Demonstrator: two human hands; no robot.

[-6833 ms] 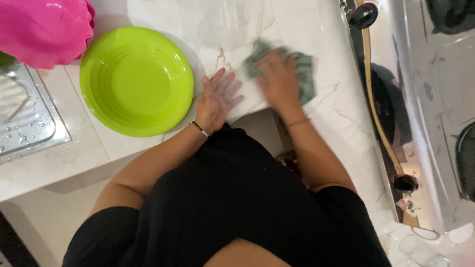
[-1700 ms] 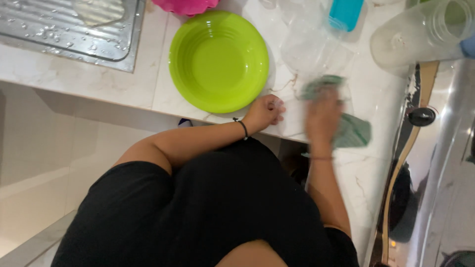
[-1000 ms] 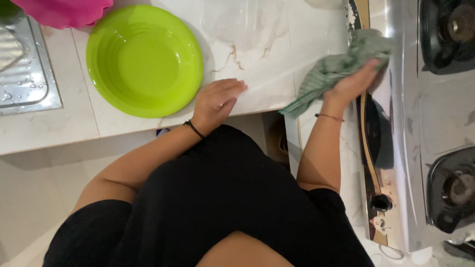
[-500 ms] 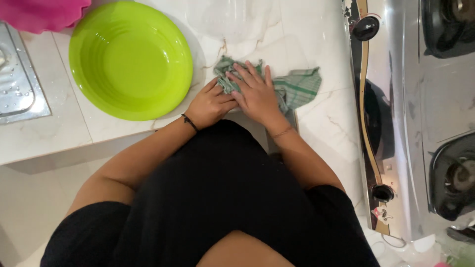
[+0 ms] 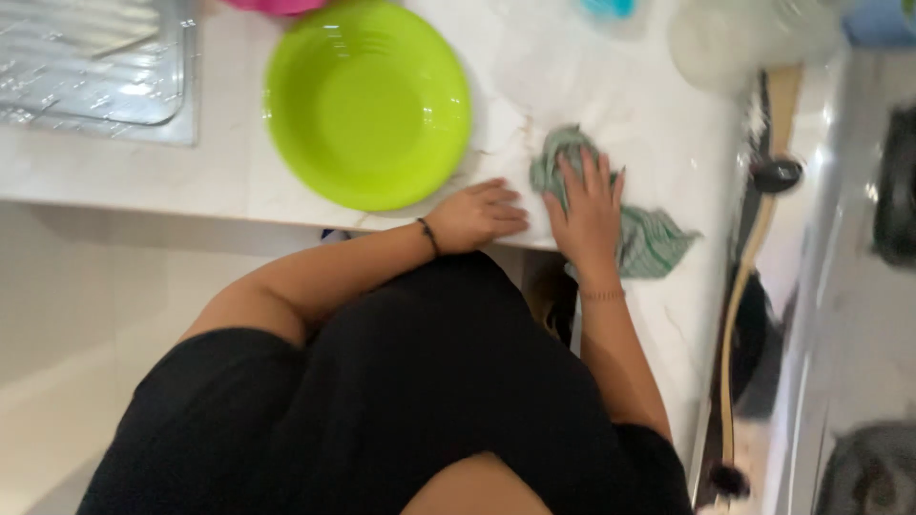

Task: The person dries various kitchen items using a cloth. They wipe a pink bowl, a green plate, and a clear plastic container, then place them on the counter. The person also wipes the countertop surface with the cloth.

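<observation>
My right hand (image 5: 587,205) presses flat, fingers spread, on a green checked cloth (image 5: 649,238) lying on the white marble counter (image 5: 592,86). The cloth sticks out to the right of the hand and above its fingertips. My left hand (image 5: 477,215) rests palm down on the counter's front edge, just left of the right hand, with a thin dark band at the wrist. It holds nothing. A lime-green bowl (image 5: 367,100) stands on the counter just beyond the left hand.
A steel sink drainboard (image 5: 95,67) lies at the far left. A pink bowl edge (image 5: 272,5) shows at the top. A clear plastic container (image 5: 735,38) stands at the top right. A stove (image 5: 859,286) with a knob (image 5: 775,174) runs along the right.
The view has shifted and blurred. My right hand and the cloth stay on the counter near the bowl, the cloth now bunched partly under the hand; half a second ago both hands touched it.
</observation>
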